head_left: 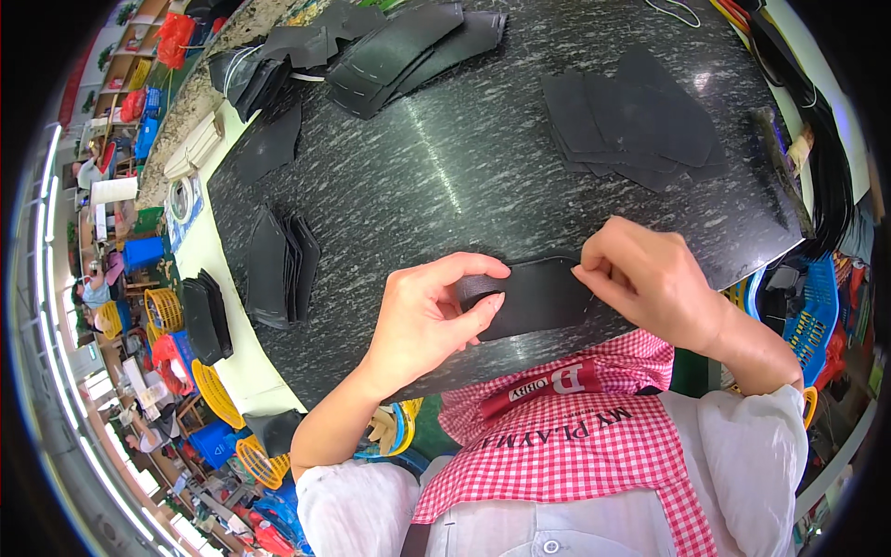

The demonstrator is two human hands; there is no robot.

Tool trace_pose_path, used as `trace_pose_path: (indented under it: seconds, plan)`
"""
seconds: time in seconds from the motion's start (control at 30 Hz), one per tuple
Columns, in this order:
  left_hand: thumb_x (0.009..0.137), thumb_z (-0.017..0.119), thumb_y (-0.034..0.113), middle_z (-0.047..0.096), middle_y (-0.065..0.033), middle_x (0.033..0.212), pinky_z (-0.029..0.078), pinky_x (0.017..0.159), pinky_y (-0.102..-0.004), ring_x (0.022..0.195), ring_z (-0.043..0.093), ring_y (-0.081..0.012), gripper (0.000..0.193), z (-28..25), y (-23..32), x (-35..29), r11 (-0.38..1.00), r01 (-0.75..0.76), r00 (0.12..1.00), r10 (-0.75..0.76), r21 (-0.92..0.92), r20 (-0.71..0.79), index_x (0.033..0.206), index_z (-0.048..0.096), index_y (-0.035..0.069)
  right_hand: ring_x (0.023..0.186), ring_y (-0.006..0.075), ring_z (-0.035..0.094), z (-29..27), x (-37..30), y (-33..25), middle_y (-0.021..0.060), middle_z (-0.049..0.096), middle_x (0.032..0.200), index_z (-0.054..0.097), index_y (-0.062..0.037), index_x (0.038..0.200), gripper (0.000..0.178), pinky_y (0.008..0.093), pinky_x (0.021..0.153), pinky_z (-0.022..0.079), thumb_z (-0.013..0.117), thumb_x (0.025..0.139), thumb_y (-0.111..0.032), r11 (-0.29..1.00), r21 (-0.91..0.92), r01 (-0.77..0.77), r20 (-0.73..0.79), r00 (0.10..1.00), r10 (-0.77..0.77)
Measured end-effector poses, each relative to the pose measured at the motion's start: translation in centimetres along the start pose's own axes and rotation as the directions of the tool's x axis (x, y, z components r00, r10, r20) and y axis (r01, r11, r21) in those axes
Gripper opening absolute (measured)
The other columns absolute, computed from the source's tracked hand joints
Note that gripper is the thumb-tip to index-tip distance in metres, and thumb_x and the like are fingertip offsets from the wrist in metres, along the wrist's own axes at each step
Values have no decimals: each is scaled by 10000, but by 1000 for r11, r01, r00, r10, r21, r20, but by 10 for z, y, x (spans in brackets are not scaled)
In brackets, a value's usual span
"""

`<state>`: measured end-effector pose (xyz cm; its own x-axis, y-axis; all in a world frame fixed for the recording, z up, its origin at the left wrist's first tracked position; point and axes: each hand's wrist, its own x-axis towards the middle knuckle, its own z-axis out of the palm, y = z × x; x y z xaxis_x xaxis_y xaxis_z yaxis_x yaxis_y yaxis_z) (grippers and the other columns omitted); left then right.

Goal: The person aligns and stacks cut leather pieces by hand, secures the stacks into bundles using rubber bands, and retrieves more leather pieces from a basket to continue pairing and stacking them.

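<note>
A flat black piece of leather or similar sheet (538, 299) lies near the front edge of the dark speckled tabletop (371, 176). My left hand (413, 311) is closed on its left end, thumb and forefinger pressing where a grainy strip curls over. At the upper right corner of the same piece, my right hand (650, 274) has its fingers pinched together on the edge. Whether a small tool or thread sits in that pinch cannot be made out.
Stacks of cut black pieces lie at the far right (640, 121), far middle (399, 60) and left (278, 269) of the table. Another black stack (206, 316) rests on the pale left ledge. Black strips (821, 158) hang at the right edge. Yellow baskets (263, 462) stand below.
</note>
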<state>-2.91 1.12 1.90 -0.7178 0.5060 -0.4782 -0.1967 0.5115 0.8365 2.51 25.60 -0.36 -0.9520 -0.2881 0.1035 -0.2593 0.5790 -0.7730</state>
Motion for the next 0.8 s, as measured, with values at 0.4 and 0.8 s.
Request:
trace_pose_path:
  seconds: [0.4, 0.8]
  plan:
    - [807, 709, 62, 607, 12, 709, 425, 522, -213, 600, 526, -28, 125, -37, 6, 18, 834, -205, 962, 269, 513, -54, 918, 659, 35, 868, 243, 564, 12, -5, -6, 84, 555, 1042, 622, -39, 1006, 337, 346, 746, 491, 643, 670, -41, 941, -84, 328, 150, 938, -313]
    - [796, 733, 298, 653, -110, 1040, 505, 799, -352, 938, 632, -280, 383, -124, 10, 141, 473, -172, 618, 735, 864, -280, 1078, 677, 45, 1031, 311, 554, -67, 33, 45, 120, 603, 1152, 659, -7, 1049, 263, 392, 902, 445, 667, 792, -56, 797, -604, 9, -251, 947, -201]
